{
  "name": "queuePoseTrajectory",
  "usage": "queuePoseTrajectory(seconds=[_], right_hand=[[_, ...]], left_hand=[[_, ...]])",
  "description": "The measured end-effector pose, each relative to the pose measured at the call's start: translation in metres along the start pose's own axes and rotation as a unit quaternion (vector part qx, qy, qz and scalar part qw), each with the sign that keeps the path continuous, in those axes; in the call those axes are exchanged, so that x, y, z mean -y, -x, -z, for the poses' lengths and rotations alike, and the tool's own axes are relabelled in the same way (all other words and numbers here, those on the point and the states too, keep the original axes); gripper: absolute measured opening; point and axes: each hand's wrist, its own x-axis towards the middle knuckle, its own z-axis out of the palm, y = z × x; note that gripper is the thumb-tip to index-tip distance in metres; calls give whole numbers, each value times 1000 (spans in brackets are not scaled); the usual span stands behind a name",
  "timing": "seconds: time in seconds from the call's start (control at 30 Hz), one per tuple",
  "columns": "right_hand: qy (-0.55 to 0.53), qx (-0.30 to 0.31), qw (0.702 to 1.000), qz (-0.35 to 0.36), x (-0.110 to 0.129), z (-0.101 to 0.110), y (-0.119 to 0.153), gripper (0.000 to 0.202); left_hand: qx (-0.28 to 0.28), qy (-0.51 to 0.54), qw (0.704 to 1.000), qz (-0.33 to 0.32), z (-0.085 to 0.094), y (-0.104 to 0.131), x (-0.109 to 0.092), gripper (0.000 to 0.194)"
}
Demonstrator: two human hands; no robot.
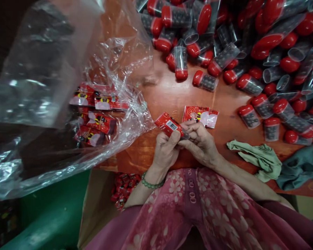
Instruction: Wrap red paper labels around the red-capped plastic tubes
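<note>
My left hand (167, 149), with a green bead bracelet at its wrist, pinches a red printed packet (169, 124) with a barcode between thumb and fingers. From the right, my right hand (200, 140) has its fingers closed on the packet's right end, where a dark, clear-looking part shows. Just behind the right fingers, a flat red and pink printed card (211, 118) lies on the wooden table (161, 86).
Many clear tubes with red caps (206, 80) cover the back right. A clear plastic bag (130, 128) with several red packets (101, 122) lies at left. Green cloth (261, 158) rests at right. Below the table edge, a cardboard box (96, 205) holds red packets.
</note>
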Motion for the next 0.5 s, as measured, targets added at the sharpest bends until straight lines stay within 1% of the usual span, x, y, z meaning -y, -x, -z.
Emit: queuePoseTrajectory(seconds=[0.07, 0.13, 0.2, 0.23, 0.3, 0.33, 0.37, 0.4, 0.43, 0.47, 0.5], right_hand=[[27, -11, 1000, 6, -5, -2, 0, 39], [45, -11, 999, 25, -7, -4, -1, 43], [66, 8, 996, 60, -4, -6, -1, 47], [83, 33, 993, 80, -1, -6, -1, 46], [140, 123, 976, 115, 7, -4, 1, 42], [183, 171, 960, 129, 12, -2, 4, 40], [232, 207, 940, 140, 17, 2, 6, 38], [285, 222, 920, 152, 22, 7, 9, 37], [338, 214, 902, 165, 26, 14, 11, 36], [387, 183, 885, 180, 29, 21, 13, 34], [433, 138, 870, 193, 31, 29, 14, 31]], left_hand=[[-14, 0, 1000, 8, 2, 5, 2, 44], [-13, 2, 1000, 17, 6, 11, 3, 44], [-4, 1, 1000, 22, 13, 20, 2, 43], [-5, -7, 1000, 20, 17, 27, 2, 41], [-16, -46, 999, 19, 31, 46, 0, 33], [-29, -79, 996, 20, 40, 58, -1, 29], [-44, -119, 992, 25, 52, 73, -3, 26], [-66, -156, 985, 22, 66, 89, -5, 25], [-102, -198, 975, 30, 82, 106, -9, 25], [-144, -237, 960, 46, 101, 123, -13, 27], [-180, -274, 942, 76, 121, 141, -18, 29]])
